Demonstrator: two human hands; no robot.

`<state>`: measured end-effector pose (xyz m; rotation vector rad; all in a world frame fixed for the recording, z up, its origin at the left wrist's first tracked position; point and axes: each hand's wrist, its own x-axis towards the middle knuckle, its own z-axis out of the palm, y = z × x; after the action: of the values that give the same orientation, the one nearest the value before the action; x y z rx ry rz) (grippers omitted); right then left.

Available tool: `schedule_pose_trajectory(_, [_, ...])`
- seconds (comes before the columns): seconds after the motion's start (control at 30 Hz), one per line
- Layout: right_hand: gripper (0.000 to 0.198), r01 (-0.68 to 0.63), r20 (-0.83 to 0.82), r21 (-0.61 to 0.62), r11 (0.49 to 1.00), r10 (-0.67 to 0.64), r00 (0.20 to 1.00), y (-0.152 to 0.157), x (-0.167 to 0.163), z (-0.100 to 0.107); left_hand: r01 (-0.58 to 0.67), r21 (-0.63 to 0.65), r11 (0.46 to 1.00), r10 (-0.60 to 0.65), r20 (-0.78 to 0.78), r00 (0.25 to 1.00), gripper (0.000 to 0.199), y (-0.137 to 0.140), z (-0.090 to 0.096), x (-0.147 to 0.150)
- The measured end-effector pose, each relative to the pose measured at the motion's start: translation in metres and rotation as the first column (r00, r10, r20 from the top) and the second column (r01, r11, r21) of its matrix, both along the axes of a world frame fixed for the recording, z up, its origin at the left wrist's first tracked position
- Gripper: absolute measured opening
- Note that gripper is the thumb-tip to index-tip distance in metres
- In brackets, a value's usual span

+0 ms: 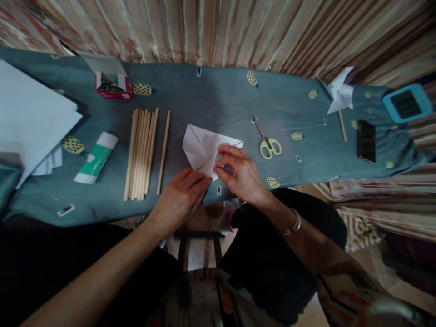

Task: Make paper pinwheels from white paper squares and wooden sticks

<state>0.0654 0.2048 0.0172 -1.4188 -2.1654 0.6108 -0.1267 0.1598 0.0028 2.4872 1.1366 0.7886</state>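
Paper (200, 145): on the cloth (225, 102), between sticks (139, 154) and scissors (267, 144)
Creases: made; part seems curled inward
Stick: not yet on this paper; one pinwheel (340, 93) has its own
Corner: points away, leftward
Long axis: unclear, hands cover part
Left hand (185, 195): at near edge; grip cannot be told
Right hand (243, 175): narrow, pinching paper

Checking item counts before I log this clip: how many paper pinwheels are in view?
1: the white paper pinwheel, right of the scissors and farther back than the smartphone. The creased paper at the left hand and right hand is not pinwheel-shaped.
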Motion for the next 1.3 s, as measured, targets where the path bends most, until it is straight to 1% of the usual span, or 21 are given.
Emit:
schedule_pose_trajectory(0.2, [0.004,-0.003,0.014,0.009,1.0,0.003,1.0,0.0,0.0,0.0,-0.004,-0.018,1.0,0.004,-0.008,1.0,0.023,0.0,0.001,0.0])
schedule_pose_trajectory(0.37, [0.005,-0.022,0.037,0.064,0.998,0.02,0.999,-0.002,0.0,-0.001,-0.008,-0.001,1.0,0.008,-0.007,1.0,0.022,0.0,0.001,0.0])
schedule_pose_trajectory(0.67, [0.026,-0.097,0.087,0.134,0.986,0.086,0.992,-0.007,0.0,-0.006,-0.014,-0.005,1.0,0.014,-0.013,1.0,0.022,0.0,0.0,0.0])
schedule_pose_trajectory(0.93, [0.029,-0.129,0.181,0.141,0.982,0.103,0.978,-0.007,-0.002,-0.006,-0.019,-0.017,1.0,0.019,-0.01,1.0,0.022,0.0,0.001,0.001])
schedule_pose_trajectory(1.07, [0.031,-0.156,0.249,0.15,0.976,0.115,0.962,-0.009,-0.004,-0.011,-0.018,-0.025,1.0,0.018,-0.001,1.0,0.022,0.0,0.001,0.001])
schedule_pose_trajectory(1.17, [0.034,-0.168,0.239,0.143,0.975,0.131,0.962,-0.013,-0.004,-0.018,-0.022,-0.025,0.999,0.022,0.01,1.0,0.022,0.0,0.0,0.001])
schedule_pose_trajectory(1.3, [0.036,-0.206,0.245,0.161,0.965,0.163,0.956,-0.017,-0.004,-0.025,-0.032,-0.027,0.999,0.032,0.01,0.999,0.022,0.0,0.001,0.0])
